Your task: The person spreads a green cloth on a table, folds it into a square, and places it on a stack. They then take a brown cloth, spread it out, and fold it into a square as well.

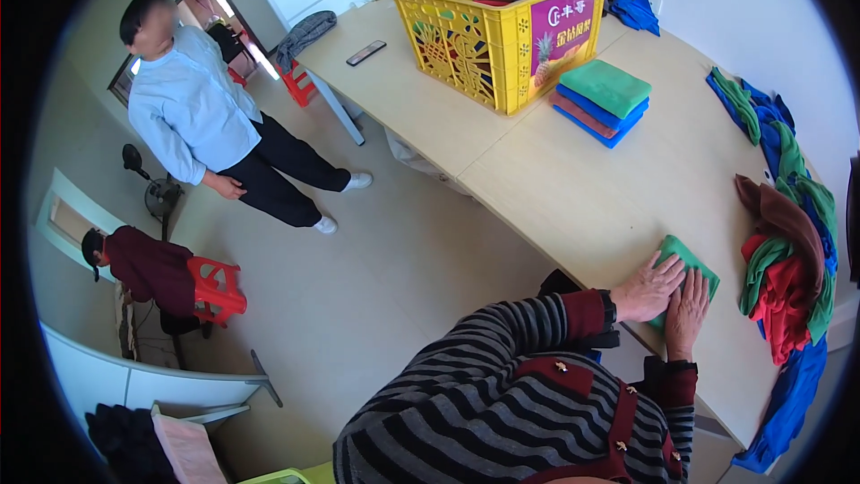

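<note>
A folded green cloth (694, 258) lies near the front edge of the table, at the right. My left hand (649, 289) rests flat across it with the fingers stretched out. Beside it, my right hand (687, 309) also presses on the cloth, fingers straight and pointing away from me. Neither hand grips anything. Farther off on the table sits a neat stack of folded cloths (602, 100), green on top with blue and brown below. To the right of my hands is a loose heap of crumpled red, green, brown and blue cloths (784, 300).
A yellow plastic crate (452, 58) holding folded cloths stands at the table's far end, near a phone (366, 53). One blue cloth (779, 412) hangs off the table's right edge. Left, a person (202, 108) stands and another sits on a red stool (217, 291).
</note>
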`<state>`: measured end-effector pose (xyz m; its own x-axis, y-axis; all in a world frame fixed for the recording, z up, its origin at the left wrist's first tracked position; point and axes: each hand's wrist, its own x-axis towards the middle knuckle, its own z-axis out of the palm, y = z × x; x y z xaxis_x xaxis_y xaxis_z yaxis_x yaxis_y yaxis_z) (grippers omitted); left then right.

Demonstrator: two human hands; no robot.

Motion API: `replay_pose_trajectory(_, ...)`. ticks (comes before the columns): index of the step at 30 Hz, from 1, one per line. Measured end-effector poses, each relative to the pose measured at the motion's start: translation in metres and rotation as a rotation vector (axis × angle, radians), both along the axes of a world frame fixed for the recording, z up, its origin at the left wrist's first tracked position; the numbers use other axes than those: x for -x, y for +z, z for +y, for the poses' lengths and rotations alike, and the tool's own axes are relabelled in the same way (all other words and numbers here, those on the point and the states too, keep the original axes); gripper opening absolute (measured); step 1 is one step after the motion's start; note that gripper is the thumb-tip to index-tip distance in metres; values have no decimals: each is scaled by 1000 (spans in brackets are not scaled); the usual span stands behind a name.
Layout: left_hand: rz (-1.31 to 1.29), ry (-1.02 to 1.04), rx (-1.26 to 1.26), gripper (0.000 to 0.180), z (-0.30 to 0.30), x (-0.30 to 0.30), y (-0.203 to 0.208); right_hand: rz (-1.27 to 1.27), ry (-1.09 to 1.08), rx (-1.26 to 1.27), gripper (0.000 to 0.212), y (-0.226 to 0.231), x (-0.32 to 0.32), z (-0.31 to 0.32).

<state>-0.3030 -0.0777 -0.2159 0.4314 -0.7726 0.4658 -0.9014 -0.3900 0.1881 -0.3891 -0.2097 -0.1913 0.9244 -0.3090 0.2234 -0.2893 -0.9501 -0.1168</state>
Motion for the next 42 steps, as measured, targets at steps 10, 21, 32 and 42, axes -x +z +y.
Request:
replay_pose_trajectory(10,126,-40,-78,63,12,1,27,-27,-71,-32,54,4,8,-13)
replay_pose_trajectory(21,144,-70,-70,64,-11,-16,35,-71,28,-38,55,-1,4,-20)
replay_pose_trajectory(32,179,22,-43,67,4,1,37,-62,154,-76,54,6,11,-22)
replay_pose_trajectory(42,209,-3,13,68,25,-3,25,32,127,-67,55,5,1,-20)
